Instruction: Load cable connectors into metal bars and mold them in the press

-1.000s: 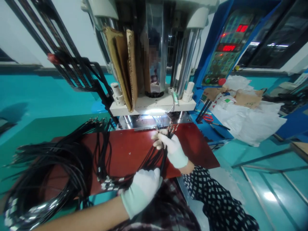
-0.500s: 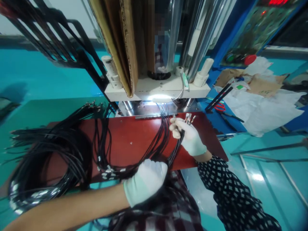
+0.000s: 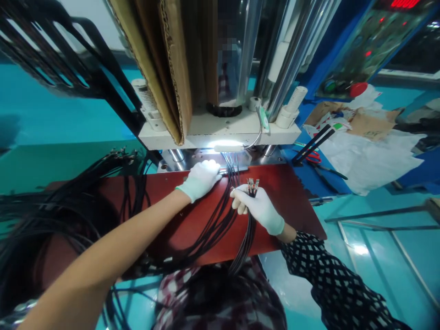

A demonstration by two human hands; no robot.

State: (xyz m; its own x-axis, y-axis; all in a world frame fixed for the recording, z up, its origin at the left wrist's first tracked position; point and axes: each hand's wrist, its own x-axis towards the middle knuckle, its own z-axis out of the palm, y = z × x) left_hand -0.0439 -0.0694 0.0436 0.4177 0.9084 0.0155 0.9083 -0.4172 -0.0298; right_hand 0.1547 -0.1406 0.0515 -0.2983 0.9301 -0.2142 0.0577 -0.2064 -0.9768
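Head view: the person sits at a moulding press, both hands in white gloves over a red work board (image 3: pixel 275 192). The right hand (image 3: pixel 258 207) is closed in a fist round a small bunch of black cables (image 3: pixel 248 238), their metal terminals (image 3: pixel 252 184) sticking up just above the knuckles. The left hand (image 3: pixel 201 178) lies nearly flat, fingers extended, at the board's far edge, pressing on the steel mould plate (image 3: pixel 192 160) just beside several cables already laid (image 3: pixel 233 166) that run under the lit opening of the press; it grips nothing that shows.

Judged from this, the step in hand is loading cable ends into the mould, some seated and more waiting in the fist. The next move calls for singling out one terminal and lining it up with a free slot, without disturbing its neighbours.

No bin or tray shows; the cable stock (image 3: pixel 68 215) lies loose in a large coil on the left of the board.
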